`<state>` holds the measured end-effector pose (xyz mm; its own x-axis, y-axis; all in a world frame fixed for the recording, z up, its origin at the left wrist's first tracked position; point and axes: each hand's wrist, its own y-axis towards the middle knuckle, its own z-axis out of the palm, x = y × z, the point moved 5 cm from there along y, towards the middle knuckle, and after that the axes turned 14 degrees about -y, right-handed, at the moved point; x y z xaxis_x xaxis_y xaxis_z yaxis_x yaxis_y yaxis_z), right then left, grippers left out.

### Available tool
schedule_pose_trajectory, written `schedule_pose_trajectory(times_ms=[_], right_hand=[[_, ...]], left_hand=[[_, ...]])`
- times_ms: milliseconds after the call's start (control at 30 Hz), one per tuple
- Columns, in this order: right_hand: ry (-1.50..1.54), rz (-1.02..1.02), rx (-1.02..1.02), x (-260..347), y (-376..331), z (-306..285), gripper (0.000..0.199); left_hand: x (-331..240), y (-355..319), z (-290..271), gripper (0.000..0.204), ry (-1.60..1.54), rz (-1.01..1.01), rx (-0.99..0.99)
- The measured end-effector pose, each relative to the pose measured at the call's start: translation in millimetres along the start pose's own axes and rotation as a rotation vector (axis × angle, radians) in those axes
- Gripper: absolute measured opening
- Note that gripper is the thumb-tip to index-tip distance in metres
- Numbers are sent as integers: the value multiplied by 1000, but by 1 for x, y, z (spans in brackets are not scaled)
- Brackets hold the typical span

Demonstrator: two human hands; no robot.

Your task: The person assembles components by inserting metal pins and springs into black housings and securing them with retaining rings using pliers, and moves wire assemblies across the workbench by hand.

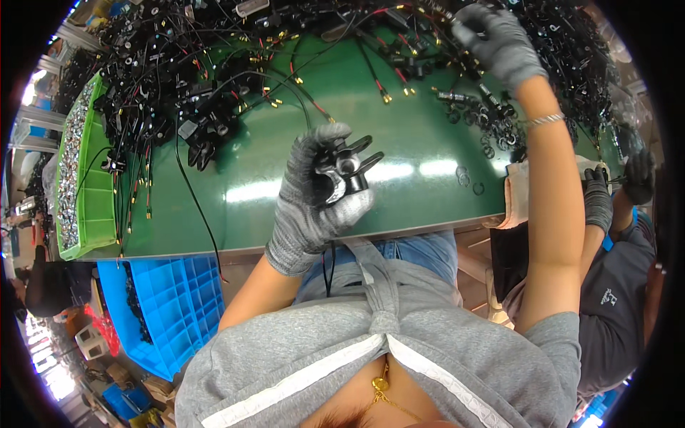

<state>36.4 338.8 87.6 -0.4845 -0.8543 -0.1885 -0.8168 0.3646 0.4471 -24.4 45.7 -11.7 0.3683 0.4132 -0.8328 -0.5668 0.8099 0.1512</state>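
In front of my body, my left hand (pixel 314 203) in a grey knit glove is closed round a black forked part (pixel 349 171). Two prongs with holes stick out of it to the right, and a round bore shows at its middle. My right hand (pixel 499 46), also gloved, is stretched to the far right edge of the heap of black parts (pixel 221 107). Its fingers are curled by the heap; what they grip, if anything, I cannot make out. Thin black cables with gold-coloured tips trail from the heap near my left hand.
Black rings (pixel 492 128) lie loose on the green table (pixel 271 164) at the right. A green bin (pixel 96 185) of small metal pieces stands at the left, a blue crate (pixel 178 299) below it. At the right, a co-worker's gloved hands (pixel 598 200) are close to my arm.
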Motion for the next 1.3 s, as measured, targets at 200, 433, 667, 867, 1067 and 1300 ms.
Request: schedule_pose_trajectory(times_ms=[200,433,667,867,1067,1300], right_hand=[[814,-296,-29,45,-70,-69,39],[403,-568,-82,97,-84,-94,33],[447,-525,-66,109,-102,-92,37],[1912,-468,-410,40,-99,-91,64],[1317,-26,-705,10,-158,-57,77],[1453,214,-628,5,-166,-44,75]], left_hand=[[2,-3,5,68,269,9,50],[10,-8,9,70,307,4,59],[11,-10,21,74,-29,-87,20],[-4,-3,1,63,-522,-100,-76],[2,-1,-1,59,-509,-98,73],[0,0,-4,45,-457,-62,210]])
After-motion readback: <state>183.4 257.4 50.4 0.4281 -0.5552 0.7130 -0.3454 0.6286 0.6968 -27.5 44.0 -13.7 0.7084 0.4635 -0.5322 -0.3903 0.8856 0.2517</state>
